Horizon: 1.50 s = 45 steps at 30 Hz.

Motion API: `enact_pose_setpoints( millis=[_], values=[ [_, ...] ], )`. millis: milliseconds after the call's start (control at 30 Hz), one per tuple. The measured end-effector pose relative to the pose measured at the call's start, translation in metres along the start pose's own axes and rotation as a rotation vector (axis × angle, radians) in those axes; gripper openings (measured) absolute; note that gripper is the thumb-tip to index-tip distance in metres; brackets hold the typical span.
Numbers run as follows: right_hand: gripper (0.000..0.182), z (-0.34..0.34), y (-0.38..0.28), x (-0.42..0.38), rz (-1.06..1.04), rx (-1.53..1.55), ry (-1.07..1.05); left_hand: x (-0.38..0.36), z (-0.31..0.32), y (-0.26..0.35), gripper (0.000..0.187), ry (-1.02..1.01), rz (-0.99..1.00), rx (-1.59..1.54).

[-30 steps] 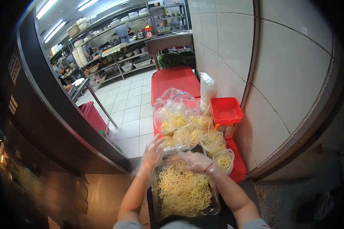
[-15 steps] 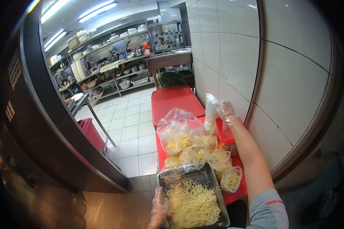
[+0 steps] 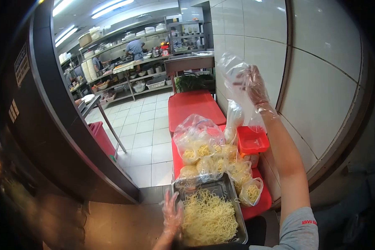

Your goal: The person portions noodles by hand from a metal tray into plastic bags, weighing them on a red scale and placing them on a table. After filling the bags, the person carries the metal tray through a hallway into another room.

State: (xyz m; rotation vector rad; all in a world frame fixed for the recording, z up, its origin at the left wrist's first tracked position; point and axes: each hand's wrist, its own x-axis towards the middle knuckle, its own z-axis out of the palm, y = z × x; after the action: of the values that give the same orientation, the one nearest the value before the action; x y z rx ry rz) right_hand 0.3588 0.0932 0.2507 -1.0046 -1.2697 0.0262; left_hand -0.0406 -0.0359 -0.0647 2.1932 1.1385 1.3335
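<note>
My right hand (image 3: 256, 85) is raised beside the tiled wall (image 3: 266, 54), gloved in clear plastic, with a thin clear plastic bag (image 3: 233, 66) at its fingers; the film hides whether I pinch it or merely have it draped there, so I cannot tell. Main risk, in my judgement: the film clings to the glove, being just as thin and slippery, and could twist, tear or slip from me. Second risk: its trailing end hangs close to the red plastic basin (image 3: 252, 143) and could snag on the rim, nudging the basin on the orange scale (image 3: 251, 159) beneath. My left hand (image 3: 172, 214), also gloved, is held with fingers spread beside the left rim of the metal tray (image 3: 227, 185); a careless sweep could drag strands over the edge. Appearance: the noodles (image 3: 210, 218) are pale yellow, thin, loosely tangled, heaped toward the near part of the tray, with bare metal at its far end. Bagged noodle portions (image 3: 251, 192) crowd the far and right sides of the tray, their film wrinkled and translucent.
</note>
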Motion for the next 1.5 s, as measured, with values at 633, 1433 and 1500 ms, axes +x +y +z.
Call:
enact_pose_setpoints(
  millis=[633, 1433, 1500],
  values=[
    [0.043, -0.005, 0.014, -0.229, 1.001, 0.905, -0.233, 0.106, 0.002, 0.066, 0.027, 0.156, 0.282, -0.291],
    [0.015, 0.042, -0.034, -0.284, -0.195, -0.693, -0.51, 0.084, -0.016, 0.051, 0.016, 0.148, 0.174, -0.033],
    [0.015, 0.038, -0.028, -0.278, -0.18, -0.64, -0.473, 0.079, -0.019, 0.056, 0.017, 0.055, 0.41, 0.008]
  ],
)
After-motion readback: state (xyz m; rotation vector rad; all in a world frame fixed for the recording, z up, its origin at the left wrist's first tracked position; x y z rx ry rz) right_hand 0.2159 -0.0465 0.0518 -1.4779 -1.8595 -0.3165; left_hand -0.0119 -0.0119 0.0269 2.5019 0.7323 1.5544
